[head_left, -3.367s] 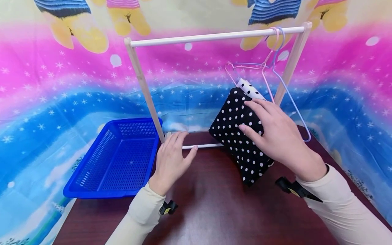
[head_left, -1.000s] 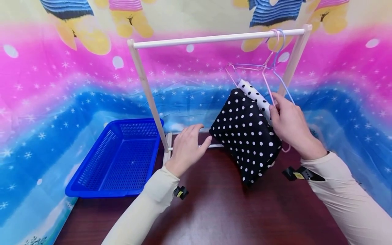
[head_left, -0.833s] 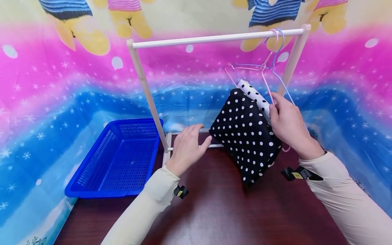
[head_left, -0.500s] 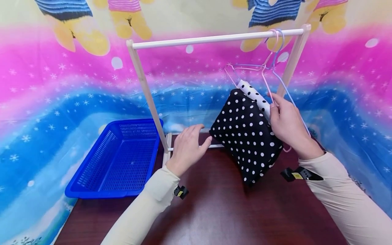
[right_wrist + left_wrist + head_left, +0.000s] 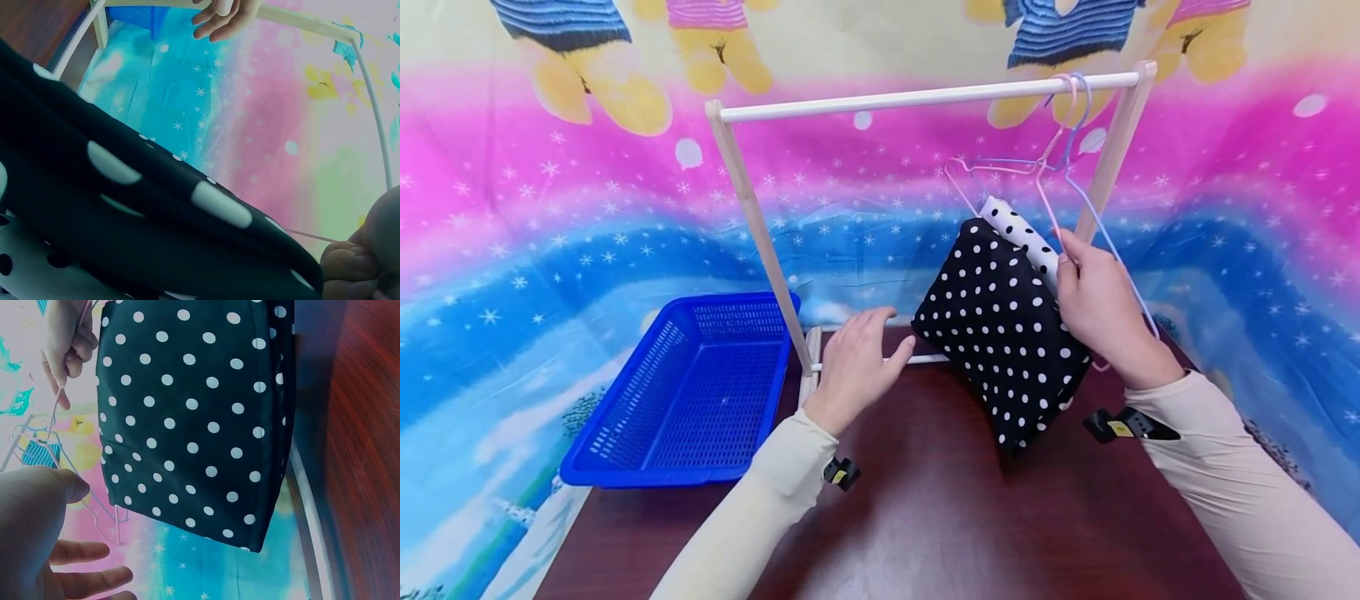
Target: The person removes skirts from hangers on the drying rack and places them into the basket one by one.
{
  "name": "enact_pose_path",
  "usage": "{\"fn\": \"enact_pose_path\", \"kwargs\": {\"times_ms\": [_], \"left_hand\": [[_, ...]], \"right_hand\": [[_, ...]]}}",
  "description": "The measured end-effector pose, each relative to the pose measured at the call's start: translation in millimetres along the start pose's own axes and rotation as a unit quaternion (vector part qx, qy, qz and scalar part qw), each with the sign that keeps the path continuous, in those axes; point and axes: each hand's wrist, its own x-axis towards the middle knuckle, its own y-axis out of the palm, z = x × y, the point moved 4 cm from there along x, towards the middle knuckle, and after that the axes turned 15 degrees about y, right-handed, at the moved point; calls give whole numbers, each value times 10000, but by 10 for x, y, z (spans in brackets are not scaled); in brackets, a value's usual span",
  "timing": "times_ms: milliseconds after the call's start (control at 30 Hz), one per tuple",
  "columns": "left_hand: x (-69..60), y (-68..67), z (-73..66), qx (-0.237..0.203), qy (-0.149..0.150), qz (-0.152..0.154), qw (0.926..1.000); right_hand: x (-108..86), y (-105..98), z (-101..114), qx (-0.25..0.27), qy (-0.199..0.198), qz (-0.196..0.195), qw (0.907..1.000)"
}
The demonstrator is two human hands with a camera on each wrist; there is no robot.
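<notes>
My right hand (image 5: 1101,304) pinches the side of the pink hanger (image 5: 1047,196), whose hook is over the rack's top rod. Over that hanger hangs a black cloth with white dots (image 5: 1000,325). Behind it show a white cloth with black dots (image 5: 1017,233) and a blue hanger (image 5: 1101,225) on the same rod. In the left wrist view the right hand (image 5: 70,347) has its fingers curled on the pink wire beside the black cloth (image 5: 187,419). My left hand (image 5: 859,362), fingers spread, is left of the black cloth and holds nothing.
The wooden rack (image 5: 887,102) stands on the dark red table (image 5: 925,500). A blue basket (image 5: 707,400) with nothing in it sits on the left, next to the rack's left post. Printed fabric (image 5: 865,183) covers the walls behind.
My right hand has gone from the front of the black cloth to the pink hanger's side and grips it. My left hand has shifted right. Lately the hanger has moved slightly left.
</notes>
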Motion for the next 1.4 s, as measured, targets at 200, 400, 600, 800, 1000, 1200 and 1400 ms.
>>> {"fn": "enact_pose_path", "kwargs": {"times_ms": [200, 400, 600, 800, 1000, 1200, 1400], "left_hand": [[-24, 32, 27, -54, -53, 44, 10000], [-47, 85, 60, -112, -124, 77, 9998], [-77, 142, 92, -140, -134, 23, 9998], [-120, 207, 128, -181, -255, 92, 9995], [-152, 268, 147, -205, -313, 105, 9992], [-176, 310, 158, -293, -446, 185, 9984], [-193, 325, 168, -379, -535, 148, 9977]], "right_hand": [[8, 13, 11, -76, -23, 26, 10000], [11, 30, 26, -156, 122, 123, 9997], [13, 49, 39, -263, 221, 195, 9992], [12, 69, 62, -379, 156, 195, 9990], [14, 93, 97, -462, 40, 166, 9988], [7, 103, 135, -549, 13, 153, 9984], [-8, 105, 174, -558, 2, 246, 9981]]}}
